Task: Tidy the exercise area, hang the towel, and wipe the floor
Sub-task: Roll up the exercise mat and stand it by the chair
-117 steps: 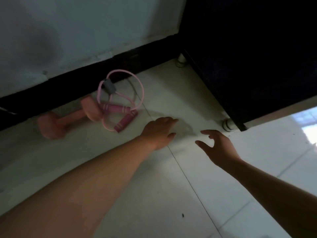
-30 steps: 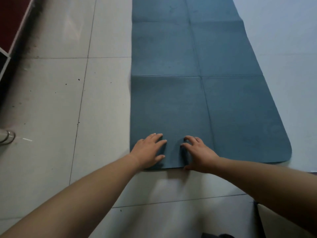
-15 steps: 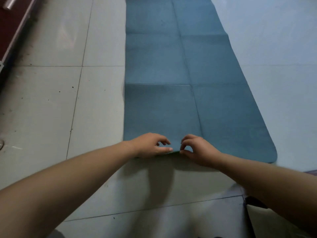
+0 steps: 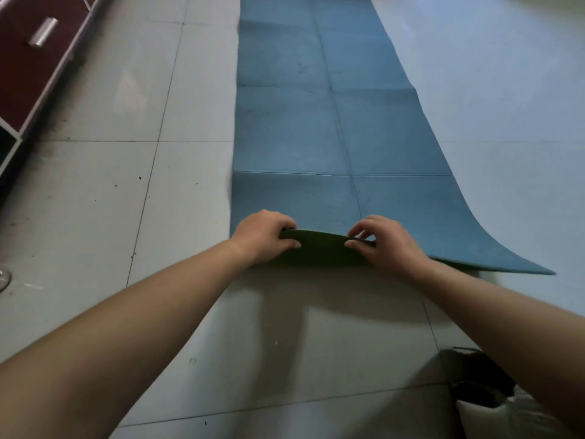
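Observation:
A long blue exercise mat (image 4: 316, 122) with fold creases lies flat on the pale tiled floor (image 4: 126, 201), stretching away from me. Its near edge is lifted and curled over, showing a dark green underside (image 4: 319, 248). My left hand (image 4: 262, 237) pinches that raised edge on the left. My right hand (image 4: 383, 243) pinches it on the right, fingers curled over the lip. The mat's near right corner still rests on the floor.
A dark red cabinet (image 4: 34, 58) with white trim and a metal handle runs along the far left. A round metal foot (image 4: 3, 278) sits at the left edge. A dark object on something white (image 4: 481, 384) lies at the bottom right.
Earlier I was by pink dumbbells and a rope near a wall. Since one second ago my hands went from flat on the mat's end to gripping it and lifting the edge.

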`<state>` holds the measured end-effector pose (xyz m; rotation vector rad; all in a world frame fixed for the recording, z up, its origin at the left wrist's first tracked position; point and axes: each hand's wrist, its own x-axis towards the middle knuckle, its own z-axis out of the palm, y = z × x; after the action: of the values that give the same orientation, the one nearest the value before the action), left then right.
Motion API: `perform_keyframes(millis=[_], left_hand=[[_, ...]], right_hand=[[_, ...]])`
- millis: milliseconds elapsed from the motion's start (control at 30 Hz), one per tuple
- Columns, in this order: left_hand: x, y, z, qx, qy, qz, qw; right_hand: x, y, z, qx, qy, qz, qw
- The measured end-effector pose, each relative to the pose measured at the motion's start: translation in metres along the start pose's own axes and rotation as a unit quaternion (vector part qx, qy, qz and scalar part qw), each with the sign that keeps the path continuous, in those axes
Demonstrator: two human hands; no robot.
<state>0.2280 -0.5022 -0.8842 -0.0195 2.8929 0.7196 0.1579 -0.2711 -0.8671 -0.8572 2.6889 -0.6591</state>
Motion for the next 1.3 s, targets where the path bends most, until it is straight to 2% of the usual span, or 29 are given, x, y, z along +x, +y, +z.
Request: perform_keyframes(millis=[100,333,533,767,867,1000,1167,1300], left_hand=[[0.006,-0.001,-0.016,0.009,-0.010,0.006,1.000],[0.018,0.003,-0.070,0.023,-0.109,0.062,0.992],[0.009,0.002,-0.100,0.072,-0.096,0.083,0.989],[-0.010,-0.031,-0.086,0.025,-0.046,0.048,0.997],[-0.009,-0.037,-0.086,0.012,-0.056,0.033,0.998],[0.001,-0.031,-0.090,0.069,-0.061,0.048,0.995],[0.005,-0.018,-0.087,0.087,-0.118,0.074,0.986],[-0.010,-0.020,-0.084,0.073,-0.112,0.092,0.987]], right_hand=[[0.005,0.002,-0.011,-0.016,0.020,0.005,1.000],[0.019,-0.006,-0.030,-0.025,0.064,-0.017,0.997],[0.029,-0.022,-0.034,0.005,0.067,-0.032,0.997],[0.034,-0.042,-0.025,0.003,0.031,-0.033,0.999],[0.028,-0.042,-0.023,-0.030,0.006,-0.021,0.999],[0.021,-0.039,-0.021,-0.078,0.024,-0.014,0.997],[0.014,-0.037,-0.020,-0.073,0.004,-0.018,0.997],[0.005,-0.034,-0.032,-0.054,0.004,-0.004,0.999]])
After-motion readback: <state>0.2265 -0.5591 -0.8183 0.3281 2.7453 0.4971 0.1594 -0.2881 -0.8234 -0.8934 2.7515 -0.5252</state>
